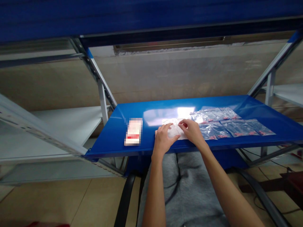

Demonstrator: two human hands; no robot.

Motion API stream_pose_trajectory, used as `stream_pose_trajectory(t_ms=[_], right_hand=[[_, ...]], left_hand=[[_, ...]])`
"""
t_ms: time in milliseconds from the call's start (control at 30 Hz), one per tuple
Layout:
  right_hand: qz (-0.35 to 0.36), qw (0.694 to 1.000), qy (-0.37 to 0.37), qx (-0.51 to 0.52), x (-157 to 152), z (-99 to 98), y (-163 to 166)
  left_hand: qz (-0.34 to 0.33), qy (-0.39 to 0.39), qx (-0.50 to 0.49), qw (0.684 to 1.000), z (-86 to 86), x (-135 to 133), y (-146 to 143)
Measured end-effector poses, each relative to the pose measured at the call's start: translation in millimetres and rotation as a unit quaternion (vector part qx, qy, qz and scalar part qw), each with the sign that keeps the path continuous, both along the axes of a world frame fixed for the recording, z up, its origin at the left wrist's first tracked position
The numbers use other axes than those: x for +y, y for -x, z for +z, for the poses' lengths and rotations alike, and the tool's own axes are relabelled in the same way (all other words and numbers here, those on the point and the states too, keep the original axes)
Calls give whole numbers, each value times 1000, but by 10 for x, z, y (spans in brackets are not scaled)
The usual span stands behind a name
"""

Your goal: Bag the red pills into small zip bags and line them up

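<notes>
Here, 2 hands are set on 1 clear plastic bag at the near edge of the blue shelf.

The clear bag (pixel 174 129) lies flat on the blue shelf (pixel 236 102), directly between the hands, its long axis seeming to run left to right along the shelf edge. The left hand (pixel 163 138) is laid on the bag's left end with fingers curled down — pressing rather than clenched. The right hand (pixel 193 130) is pinched on the bag's right end near a red spot; whether the film is truly gripped cannot be told. Both hands are equally near. Just right of the right hand, a spread of small filled bags (pixel 227 124) is laid out — and well apart to the left, a white and red packet (pixel 133 136) rests.
</notes>
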State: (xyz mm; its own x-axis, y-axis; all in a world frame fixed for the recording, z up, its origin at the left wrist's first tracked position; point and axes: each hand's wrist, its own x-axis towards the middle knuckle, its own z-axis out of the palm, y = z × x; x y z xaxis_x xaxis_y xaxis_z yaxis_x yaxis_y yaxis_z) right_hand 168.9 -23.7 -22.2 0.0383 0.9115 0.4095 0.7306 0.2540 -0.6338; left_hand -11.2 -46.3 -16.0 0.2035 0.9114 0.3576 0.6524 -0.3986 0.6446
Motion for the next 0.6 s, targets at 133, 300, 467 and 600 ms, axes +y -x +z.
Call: stream_pose_trajectory(t_ms=[133,300,467,600], right_hand=[[107,993,-6,54,-102,75,56],[139,990,-9,17,-120,90,46],[80,996,-4,23,-14,18,-44],[-3,1000,23,-17,138,-88,-120]], left_hand=[[-6,1,-16,1000,-1,8,1],[-6,1,-22,1000,-11,13,-1],[-5,-4,-22,1000,-13,7,5],[-2,-6,-17,1000,-17,6,7]])
